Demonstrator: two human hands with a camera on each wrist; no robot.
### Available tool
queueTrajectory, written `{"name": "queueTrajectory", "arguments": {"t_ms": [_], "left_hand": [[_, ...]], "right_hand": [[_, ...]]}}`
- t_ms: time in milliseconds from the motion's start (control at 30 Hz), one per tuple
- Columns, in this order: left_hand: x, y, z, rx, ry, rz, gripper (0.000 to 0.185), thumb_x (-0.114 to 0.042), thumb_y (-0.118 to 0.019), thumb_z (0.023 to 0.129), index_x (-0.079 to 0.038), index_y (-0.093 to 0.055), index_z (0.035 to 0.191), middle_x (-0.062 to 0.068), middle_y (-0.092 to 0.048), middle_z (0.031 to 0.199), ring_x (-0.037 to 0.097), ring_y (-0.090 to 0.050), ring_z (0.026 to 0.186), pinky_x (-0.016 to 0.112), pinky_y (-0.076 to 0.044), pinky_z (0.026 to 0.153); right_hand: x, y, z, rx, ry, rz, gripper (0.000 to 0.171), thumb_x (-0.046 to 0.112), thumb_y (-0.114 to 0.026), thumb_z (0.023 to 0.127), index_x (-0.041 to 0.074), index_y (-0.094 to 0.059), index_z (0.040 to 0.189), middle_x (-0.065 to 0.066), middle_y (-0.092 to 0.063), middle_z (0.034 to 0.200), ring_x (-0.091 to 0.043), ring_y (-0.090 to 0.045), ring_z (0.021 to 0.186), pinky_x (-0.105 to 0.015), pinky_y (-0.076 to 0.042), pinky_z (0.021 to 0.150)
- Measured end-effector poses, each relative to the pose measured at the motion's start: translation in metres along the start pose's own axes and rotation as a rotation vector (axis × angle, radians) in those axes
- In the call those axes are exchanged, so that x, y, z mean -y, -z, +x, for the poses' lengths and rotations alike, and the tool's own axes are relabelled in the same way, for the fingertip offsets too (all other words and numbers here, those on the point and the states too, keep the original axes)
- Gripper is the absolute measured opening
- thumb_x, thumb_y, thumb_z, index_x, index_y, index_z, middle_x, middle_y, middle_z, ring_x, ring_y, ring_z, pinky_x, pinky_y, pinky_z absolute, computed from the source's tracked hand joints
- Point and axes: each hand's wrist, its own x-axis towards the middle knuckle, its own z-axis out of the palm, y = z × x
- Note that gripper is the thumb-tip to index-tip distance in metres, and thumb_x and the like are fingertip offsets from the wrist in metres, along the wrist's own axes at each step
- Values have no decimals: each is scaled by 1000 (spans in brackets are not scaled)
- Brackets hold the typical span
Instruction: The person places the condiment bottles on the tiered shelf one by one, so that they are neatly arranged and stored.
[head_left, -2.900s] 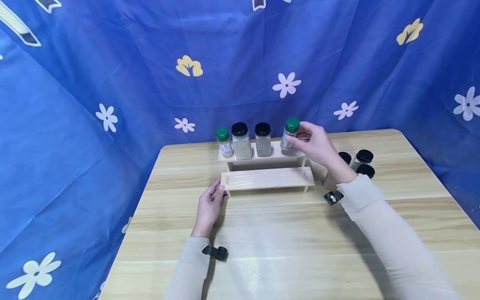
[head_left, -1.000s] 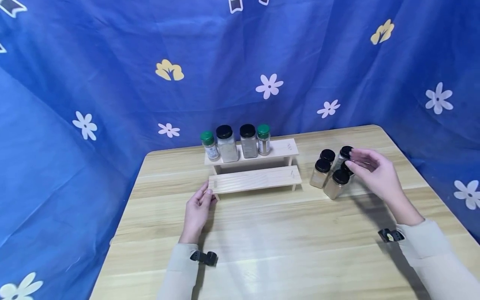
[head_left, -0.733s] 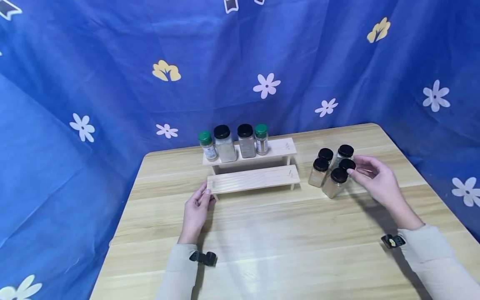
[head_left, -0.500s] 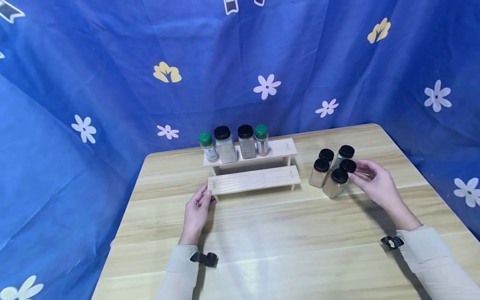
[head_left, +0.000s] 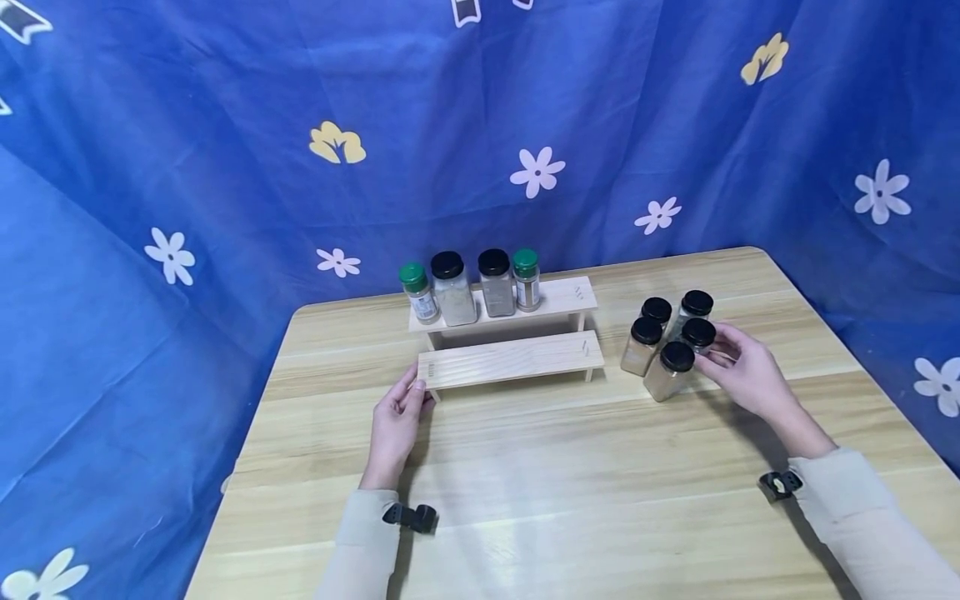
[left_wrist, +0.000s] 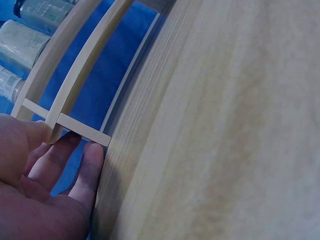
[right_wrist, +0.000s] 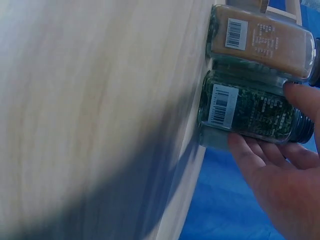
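Observation:
My left hand [head_left: 395, 421] pinches the left end of a two-tier wooden spice rack [head_left: 510, 360], thumb at the lower shelf's edge and fingers by its leg. At the right, my right hand [head_left: 747, 373] grips a clear spice jar [right_wrist: 250, 112] of dried green herbs with a black lid, thumb on one side and fingers on the other. Beside it stands a black-lidded jar of tan powder [right_wrist: 262, 42]. The upper shelf bears a green-capped jar [head_left: 422, 302], two black-lidded jars [head_left: 456, 302] and another green-capped jar [head_left: 527, 292].
Several black-lidded jars stand close together right of the rack, among them one of tan powder [head_left: 637, 357] and one farther back [head_left: 686, 317]. The wooden table [head_left: 525, 483] has its back edge against a blue flowered curtain [head_left: 420, 100].
My right hand has let go of the second green-capped jar on the upper shelf, moved right and closed round the herb jar. My left hand keeps its hold on the rack.

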Motion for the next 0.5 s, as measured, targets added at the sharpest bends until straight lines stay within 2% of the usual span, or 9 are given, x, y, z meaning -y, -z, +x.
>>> {"name": "queueTrajectory", "arguments": {"t_ms": [133, 167, 233, 300, 433, 500], "left_hand": [[0, -1, 0, -7, 1, 5, 46, -18, -55, 111, -12, -50, 156, 26, -66, 140, 14, -75, 112, 21, -64, 99], [0, -1, 0, -7, 3, 5, 46, -18, -55, 111, -12, -50, 156, 26, -65, 140, 14, -75, 112, 21, -64, 99], [0, -1, -1, -3, 2, 8, 47, -19, -54, 111, -11, -49, 157, 27, -64, 142, 12, -74, 111, 21, -64, 99], [-1, 0, -1, 1, 4, 10, 47, -20, -54, 111, -11, -49, 157, 26, -63, 144, 8, -74, 110, 20, -63, 99], [0, 0, -1, 1, 9, 2, 47, -19, -54, 111, -12, -49, 157, 24, -63, 146, 2, -73, 106, 19, -63, 99], [0, 0, -1, -1, 8, 1, 47, -19, -54, 111, -11, -49, 157, 25, -62, 145, 3, -73, 106, 20, -63, 99]], "right_hand": [[3, 0, -1, -10, -18, -27, 47, -3, -76, 93, -15, -57, 134, -24, -70, 117, 21, -57, 98, -1, -56, 91], [4, 0, -1, -14, -25, -28, 48, -2, -75, 94, -15, -57, 136, -29, -68, 119, 22, -57, 99, 0, -55, 91], [6, 2, -1, -28, -36, -30, 49, 1, -75, 95, -15, -56, 138, -31, -66, 122, 23, -56, 98, 2, -53, 90], [11, 4, -1, -46, -40, -34, 49, 3, -76, 96, -13, -56, 138, -21, -68, 120, 24, -56, 98, 3, -53, 89], [25, 11, 3, -78, -21, -39, 48, 7, -78, 95, -10, -59, 136, 15, -67, 108, 23, -60, 95, 3, -54, 86], [34, 16, 5, -93, -14, -43, 46, 8, -78, 95, -10, -61, 134, 28, -63, 104, 22, -61, 94, 3, -54, 86]]}}
